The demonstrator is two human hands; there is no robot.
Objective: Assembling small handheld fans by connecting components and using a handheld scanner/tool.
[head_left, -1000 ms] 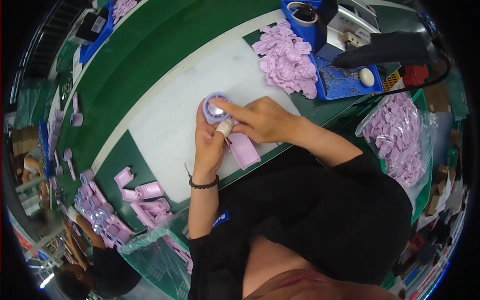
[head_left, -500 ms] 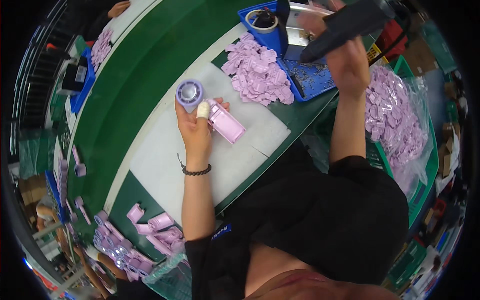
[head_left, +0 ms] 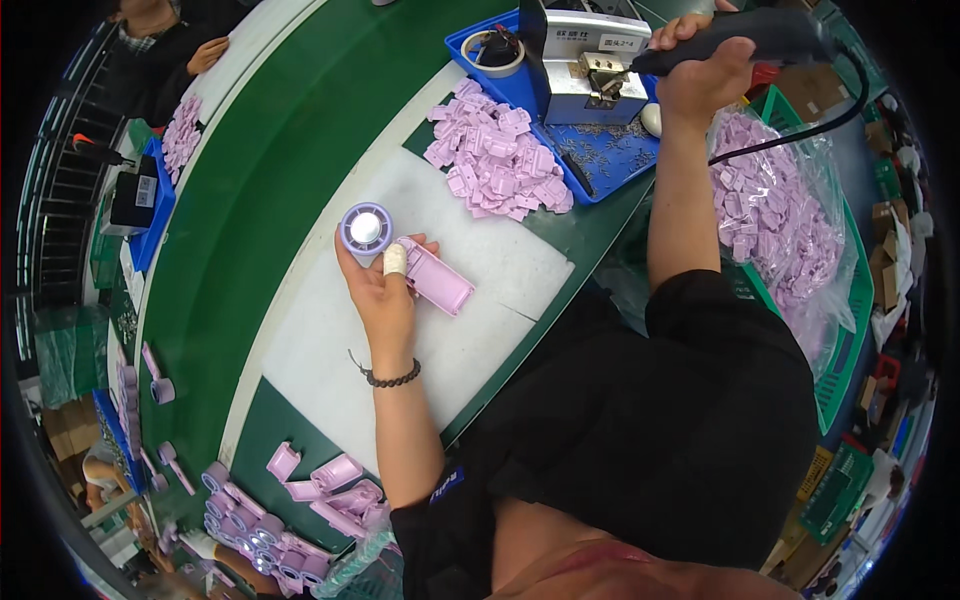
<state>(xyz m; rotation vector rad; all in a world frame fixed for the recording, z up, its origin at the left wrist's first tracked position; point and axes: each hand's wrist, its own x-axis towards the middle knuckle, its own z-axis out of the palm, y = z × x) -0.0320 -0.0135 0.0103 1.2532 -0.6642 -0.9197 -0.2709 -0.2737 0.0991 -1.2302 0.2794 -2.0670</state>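
Observation:
My left hand (head_left: 382, 318) is closed around a handheld fan, with a wrapped thumb pressed on its pink handle (head_left: 440, 280). The fan's round purple head (head_left: 366, 229), silvery in the centre, points up at the hand's far side. In my right hand (head_left: 692, 92) lies a black electric screwdriver (head_left: 745, 42), gripped with its cord trailing down at the right. Its tip is at the front of a metal screw feeder (head_left: 590, 88); whether it touches a screw is too small to tell. The feeder stands in a blue tray (head_left: 650, 150) with many loose screws.
A white mat (head_left: 500, 270) lies under my left hand. Beyond it is a heap of pink plastic parts (head_left: 500, 150). A bag of similar parts (head_left: 775, 200) sits in a green crate (head_left: 850, 330) at right. Pink housings (head_left: 345, 490) and assembled fans (head_left: 245, 520) lie near left.
The screwdriver has swung from a blurred, slanting pose over the feeder to its outlet, its tip now there. My left hand still holds the fan, slightly lower in the picture.

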